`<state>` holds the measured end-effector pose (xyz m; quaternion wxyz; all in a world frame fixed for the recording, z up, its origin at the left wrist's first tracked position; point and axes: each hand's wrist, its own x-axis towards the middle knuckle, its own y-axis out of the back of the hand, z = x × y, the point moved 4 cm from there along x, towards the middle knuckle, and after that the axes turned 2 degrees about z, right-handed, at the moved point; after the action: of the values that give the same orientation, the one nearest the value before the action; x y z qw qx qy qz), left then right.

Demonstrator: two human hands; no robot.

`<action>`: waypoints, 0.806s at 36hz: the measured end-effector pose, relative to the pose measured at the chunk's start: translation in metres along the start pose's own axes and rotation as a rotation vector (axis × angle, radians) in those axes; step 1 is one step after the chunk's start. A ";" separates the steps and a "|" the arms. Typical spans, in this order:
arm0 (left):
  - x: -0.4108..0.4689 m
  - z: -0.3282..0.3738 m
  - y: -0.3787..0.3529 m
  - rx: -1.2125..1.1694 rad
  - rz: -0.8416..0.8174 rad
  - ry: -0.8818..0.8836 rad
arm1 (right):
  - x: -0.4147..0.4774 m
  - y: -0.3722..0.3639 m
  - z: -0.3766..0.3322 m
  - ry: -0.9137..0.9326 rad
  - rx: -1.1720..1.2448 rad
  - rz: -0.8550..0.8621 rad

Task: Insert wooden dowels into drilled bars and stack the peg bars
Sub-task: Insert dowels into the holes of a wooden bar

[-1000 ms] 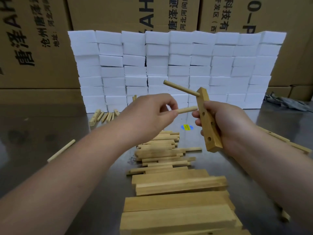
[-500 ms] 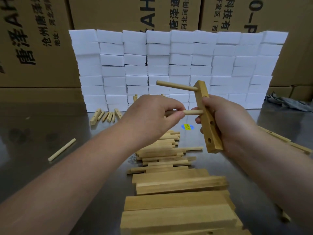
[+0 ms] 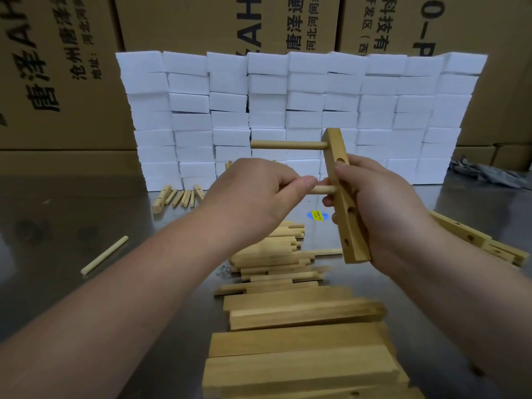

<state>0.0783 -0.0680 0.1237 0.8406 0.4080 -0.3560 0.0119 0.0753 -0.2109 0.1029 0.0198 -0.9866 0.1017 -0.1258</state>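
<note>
Wooden parts seat best under a straight, square push: at centre the left hand [image 3: 259, 194] pinches the dowel [image 3: 324, 189] between curled fingers and thumb, its tip meeting the upright drilled bar [image 3: 349, 226], which the right hand [image 3: 388, 211] wraps firmly above the worktop [image 3: 86, 203].

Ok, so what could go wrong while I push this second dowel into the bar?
The second dowel, pinched by your left hand, may enter tilted and jam, since the drilled bar is held in mid-air by your right hand alone. If the bar slips, it could drop onto the loose wood pile beneath and scatter it.
</note>
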 end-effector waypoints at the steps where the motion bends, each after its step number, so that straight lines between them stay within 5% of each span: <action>1: 0.000 0.000 0.001 -0.003 0.004 0.004 | 0.000 0.000 0.001 -0.015 0.006 0.004; 4: 0.001 0.000 0.005 -0.046 0.037 0.017 | 0.001 0.003 0.004 -0.093 0.014 0.037; 9: 0.003 0.008 0.006 0.217 0.105 -0.165 | 0.005 0.006 0.005 -0.136 0.027 0.089; 14: -0.002 -0.003 0.016 -0.087 0.331 -0.069 | 0.006 0.011 0.006 -0.157 0.062 0.132; 19: -0.001 -0.018 0.012 -0.113 0.387 0.038 | 0.012 0.017 0.009 -0.209 0.127 0.182; 22: 0.004 -0.030 0.001 -0.040 0.215 0.140 | 0.016 0.019 0.013 -0.239 0.186 0.196; 27: -0.004 -0.054 -0.044 0.324 -0.488 0.150 | 0.020 0.021 0.017 -0.263 0.227 0.193; 29: -0.011 -0.060 -0.057 0.403 -0.621 0.122 | 0.020 0.020 0.019 -0.268 0.232 0.187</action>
<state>0.1228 -0.0612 0.0534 0.7268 0.6523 -0.1550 -0.1493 0.0953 -0.2347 0.0886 0.1582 -0.9719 0.1743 -0.0020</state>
